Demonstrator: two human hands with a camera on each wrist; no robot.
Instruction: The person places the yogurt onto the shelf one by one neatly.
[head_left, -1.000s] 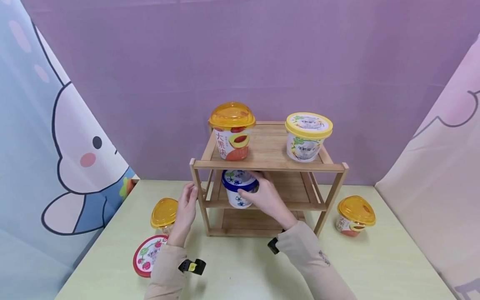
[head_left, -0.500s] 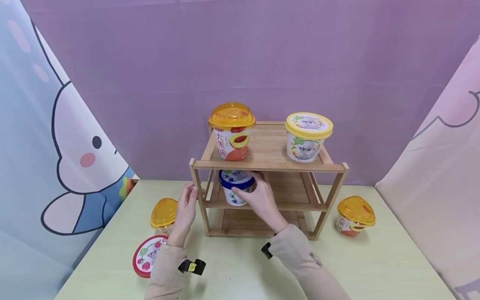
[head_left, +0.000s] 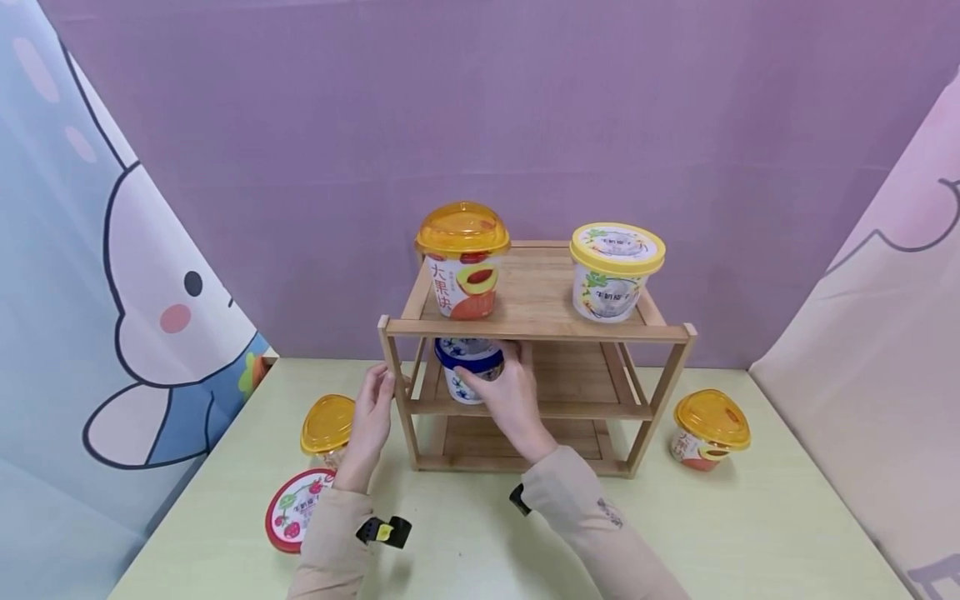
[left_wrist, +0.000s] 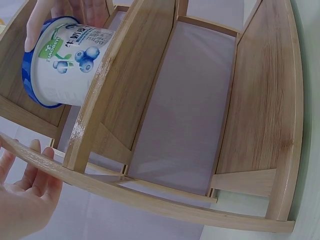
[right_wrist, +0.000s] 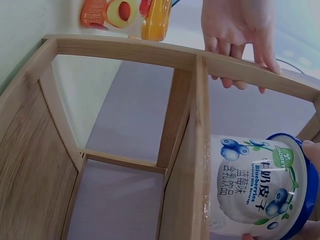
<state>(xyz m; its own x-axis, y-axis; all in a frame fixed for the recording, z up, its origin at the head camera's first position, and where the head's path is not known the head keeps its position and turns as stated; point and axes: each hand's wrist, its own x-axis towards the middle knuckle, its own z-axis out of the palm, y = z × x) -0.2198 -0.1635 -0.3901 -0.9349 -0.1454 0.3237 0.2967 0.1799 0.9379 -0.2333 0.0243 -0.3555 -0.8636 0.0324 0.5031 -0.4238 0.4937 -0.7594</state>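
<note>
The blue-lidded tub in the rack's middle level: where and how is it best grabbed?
I'd grip the tub around its blue lid, coming from the open front: the lid is its widest part, and the top shelf overhead would likely block reaching from above. The right hand holds it about there.

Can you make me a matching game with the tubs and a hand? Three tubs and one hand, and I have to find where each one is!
Things:
1. blue-lidded tub
2. yellow-lidded tub
3. red-lidded tub
4. left hand

Places:
A. on the table
B. at a front post of the wooden rack
C. in the right hand, below the top shelf
D. on the top shelf

Right pairs: 1-C, 2-D, 3-A, 4-B.
</note>
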